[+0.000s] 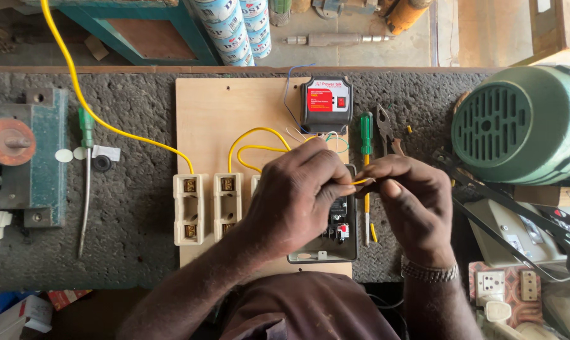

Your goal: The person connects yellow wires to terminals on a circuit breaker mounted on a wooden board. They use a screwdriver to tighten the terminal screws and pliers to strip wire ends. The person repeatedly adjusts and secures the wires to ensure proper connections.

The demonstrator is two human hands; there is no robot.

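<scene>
over the wooden board (209, 113), left hand (297, 195) and right hand (414, 201) pinch a yellow wire (359, 182) between them.

The one camera sits on my head and looks almost straight down at the workbench (133, 208), close enough that my left hand (297, 195) and right hand (411, 201) fill the middle. The bench's far edge runs along the top.
</scene>
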